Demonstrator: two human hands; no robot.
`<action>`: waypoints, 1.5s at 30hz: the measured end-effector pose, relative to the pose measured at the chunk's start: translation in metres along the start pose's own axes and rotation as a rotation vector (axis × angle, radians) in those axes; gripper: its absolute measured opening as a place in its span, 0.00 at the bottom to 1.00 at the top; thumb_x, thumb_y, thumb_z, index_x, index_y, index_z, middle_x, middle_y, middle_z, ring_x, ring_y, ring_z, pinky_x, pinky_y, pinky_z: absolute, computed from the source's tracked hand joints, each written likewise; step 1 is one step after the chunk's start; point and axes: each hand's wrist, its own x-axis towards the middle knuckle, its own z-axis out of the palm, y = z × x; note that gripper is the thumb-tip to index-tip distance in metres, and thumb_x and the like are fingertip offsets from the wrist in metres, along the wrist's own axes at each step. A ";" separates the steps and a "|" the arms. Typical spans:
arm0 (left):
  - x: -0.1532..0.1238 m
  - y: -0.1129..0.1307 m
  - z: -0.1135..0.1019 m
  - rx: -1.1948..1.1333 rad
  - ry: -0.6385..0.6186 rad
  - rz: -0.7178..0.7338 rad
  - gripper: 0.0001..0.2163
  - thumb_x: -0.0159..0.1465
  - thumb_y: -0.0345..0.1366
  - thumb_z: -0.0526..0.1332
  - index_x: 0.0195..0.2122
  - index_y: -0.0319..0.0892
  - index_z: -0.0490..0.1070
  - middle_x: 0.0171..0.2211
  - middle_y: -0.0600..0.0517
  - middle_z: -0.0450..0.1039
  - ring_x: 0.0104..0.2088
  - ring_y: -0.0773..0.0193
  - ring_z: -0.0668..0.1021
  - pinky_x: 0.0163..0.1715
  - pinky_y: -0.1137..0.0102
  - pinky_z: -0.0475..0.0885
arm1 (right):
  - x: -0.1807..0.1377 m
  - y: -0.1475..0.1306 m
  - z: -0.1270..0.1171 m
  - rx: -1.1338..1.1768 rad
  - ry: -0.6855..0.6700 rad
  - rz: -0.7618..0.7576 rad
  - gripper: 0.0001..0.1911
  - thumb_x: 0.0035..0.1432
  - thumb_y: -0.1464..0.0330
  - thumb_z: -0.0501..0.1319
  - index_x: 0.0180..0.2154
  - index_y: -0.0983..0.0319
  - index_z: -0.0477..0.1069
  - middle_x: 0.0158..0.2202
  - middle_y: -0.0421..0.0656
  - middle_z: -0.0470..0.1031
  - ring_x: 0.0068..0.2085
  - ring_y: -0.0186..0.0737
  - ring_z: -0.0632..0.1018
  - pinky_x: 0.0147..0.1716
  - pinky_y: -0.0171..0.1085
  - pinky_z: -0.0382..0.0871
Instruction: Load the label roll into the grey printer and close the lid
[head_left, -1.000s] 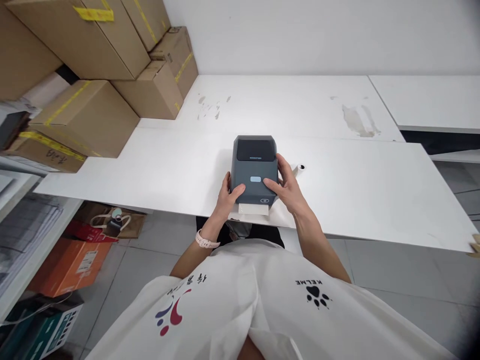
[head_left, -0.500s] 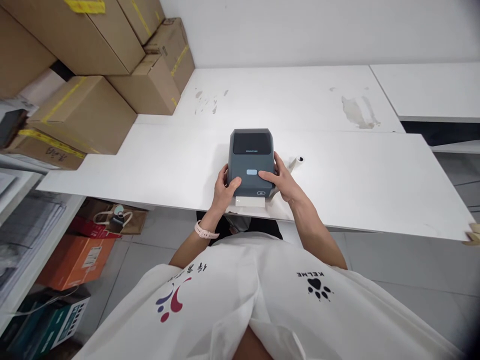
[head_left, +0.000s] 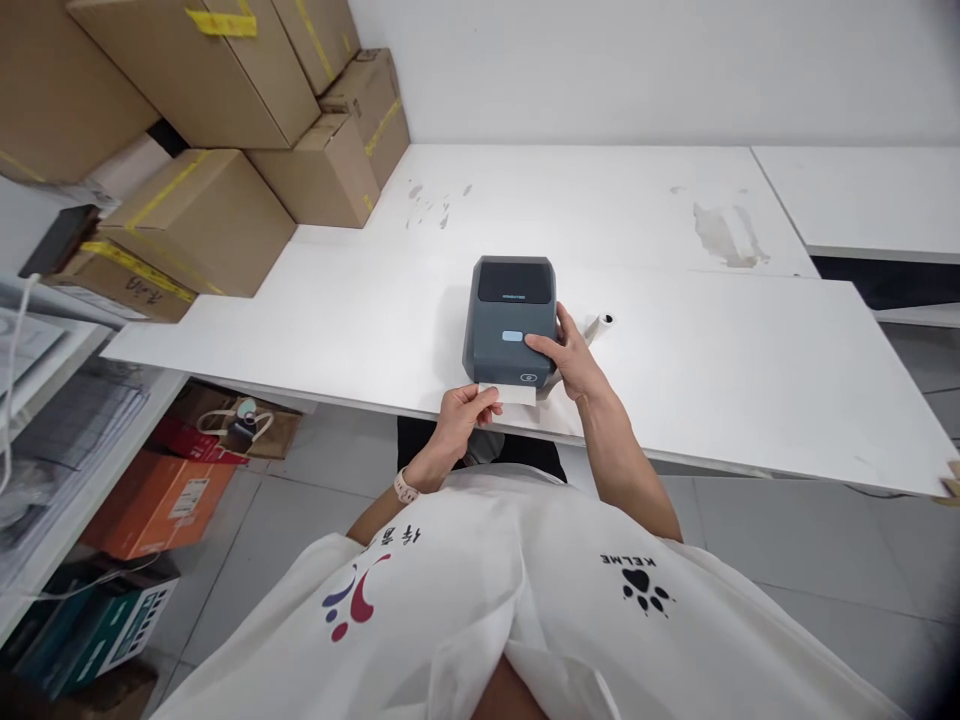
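Note:
A dark grey label printer [head_left: 510,320] stands on the white table near its front edge. From its front slot sticks a white label strip [head_left: 516,394]. My left hand [head_left: 466,420] pinches the strip's left end between thumb and fingers. Against the printer's right side rests my right hand [head_left: 574,358], its thumb on the top near the light-coloured button and its fingers along the side. Just right of the printer lies a small white paper roll [head_left: 600,325], with paper trailing from it toward the printer.
Cardboard boxes [head_left: 202,215] with yellow tape are stacked at the table's left end. A shelf [head_left: 142,420] with papers stands lower left, an orange box [head_left: 157,500] beside it. The white table [head_left: 697,370] stretches right, with a worn patch at the back.
My left hand has let go of the printer's left side and moved down to the label strip, closing on its end. My right hand stays on the printer. The camera view has shifted slightly.

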 end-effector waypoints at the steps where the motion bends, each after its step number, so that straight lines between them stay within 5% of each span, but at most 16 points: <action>1: 0.001 0.001 -0.001 0.023 0.006 0.026 0.16 0.56 0.49 0.69 0.22 0.41 0.74 0.23 0.52 0.76 0.22 0.71 0.69 0.26 0.71 0.63 | 0.001 -0.003 0.003 0.000 0.029 -0.001 0.54 0.60 0.53 0.62 0.76 0.56 0.32 0.74 0.52 0.56 0.69 0.53 0.67 0.65 0.55 0.69; 7: -0.002 -0.010 -0.013 0.165 0.005 0.114 0.20 0.60 0.53 0.66 0.22 0.41 0.73 0.24 0.52 0.77 0.24 0.69 0.71 0.27 0.71 0.66 | 0.010 -0.010 0.014 -0.066 0.176 -0.100 0.62 0.52 0.54 0.70 0.76 0.52 0.35 0.77 0.46 0.49 0.75 0.57 0.56 0.71 0.58 0.57; 11: -0.002 -0.008 -0.020 0.179 0.239 0.286 0.19 0.66 0.51 0.61 0.24 0.42 0.73 0.24 0.54 0.75 0.27 0.67 0.73 0.32 0.70 0.70 | 0.014 -0.003 0.012 -0.059 0.155 -0.176 0.61 0.52 0.53 0.71 0.76 0.47 0.36 0.77 0.40 0.48 0.76 0.57 0.53 0.73 0.58 0.55; 14: 0.005 0.003 -0.022 0.188 0.399 0.427 0.15 0.69 0.50 0.58 0.42 0.45 0.78 0.45 0.49 0.81 0.46 0.61 0.80 0.47 0.66 0.74 | 0.007 -0.001 0.009 -0.038 0.136 -0.152 0.60 0.53 0.49 0.70 0.75 0.44 0.36 0.77 0.37 0.48 0.76 0.56 0.53 0.73 0.59 0.54; 16: 0.012 0.012 -0.021 0.207 0.350 0.424 0.20 0.71 0.51 0.55 0.58 0.48 0.74 0.63 0.47 0.73 0.63 0.57 0.74 0.62 0.61 0.70 | -0.002 -0.003 0.007 0.001 0.152 -0.112 0.55 0.56 0.45 0.68 0.75 0.45 0.41 0.77 0.38 0.50 0.76 0.55 0.53 0.74 0.58 0.54; 19: 0.021 0.025 -0.017 0.214 0.206 0.370 0.26 0.73 0.53 0.51 0.66 0.48 0.67 0.72 0.49 0.62 0.73 0.56 0.63 0.72 0.59 0.59 | -0.017 -0.008 0.003 0.066 0.199 -0.065 0.46 0.60 0.41 0.61 0.73 0.49 0.52 0.76 0.41 0.52 0.76 0.51 0.54 0.75 0.54 0.53; 32: 0.034 0.010 -0.011 0.185 0.188 0.337 0.31 0.72 0.56 0.49 0.71 0.46 0.61 0.75 0.52 0.53 0.76 0.56 0.55 0.76 0.60 0.52 | -0.034 -0.001 0.015 0.162 0.303 -0.022 0.43 0.63 0.40 0.57 0.71 0.55 0.59 0.75 0.44 0.57 0.75 0.48 0.59 0.75 0.50 0.52; 38: 0.035 0.031 -0.015 0.255 0.199 0.417 0.30 0.73 0.57 0.43 0.67 0.50 0.67 0.75 0.55 0.56 0.76 0.56 0.55 0.75 0.59 0.53 | -0.026 -0.002 0.006 0.214 0.285 -0.115 0.38 0.67 0.41 0.49 0.70 0.53 0.60 0.73 0.42 0.62 0.74 0.48 0.62 0.74 0.52 0.54; 45: 0.093 0.072 -0.018 0.291 0.118 0.622 0.26 0.69 0.46 0.57 0.68 0.50 0.64 0.71 0.50 0.64 0.73 0.53 0.64 0.71 0.57 0.60 | 0.040 -0.038 -0.012 -0.116 0.318 -0.406 0.41 0.68 0.38 0.40 0.75 0.43 0.38 0.78 0.33 0.43 0.78 0.52 0.46 0.75 0.60 0.44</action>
